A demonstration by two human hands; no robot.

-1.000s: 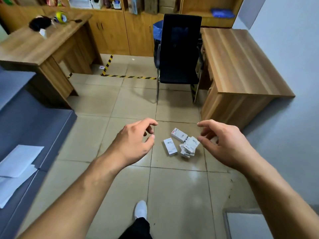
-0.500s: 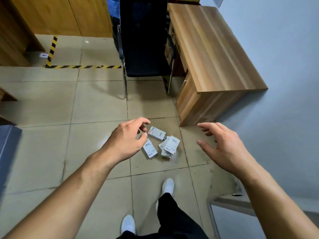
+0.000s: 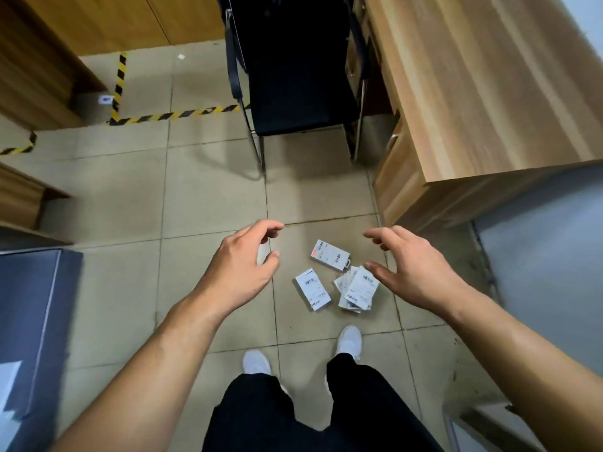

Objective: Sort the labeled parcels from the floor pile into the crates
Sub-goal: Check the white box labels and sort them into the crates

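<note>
Both hands, left (image 3: 239, 272) and right (image 3: 414, 269), hover empty with loosely curled fingers above the parcel pile (image 3: 339, 282); better to lift one loose parcel (image 3: 312, 289) first, label facing up.

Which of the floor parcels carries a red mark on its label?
The parcel nearest the black chair, with a red patch at its left end; the lone parcel and the stack show only black print.

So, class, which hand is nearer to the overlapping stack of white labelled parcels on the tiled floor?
Right. The right hand hovers just right of the stack, thumb tip by its upper edge; the left hand hovers further left, beyond a separate white parcel.
</note>
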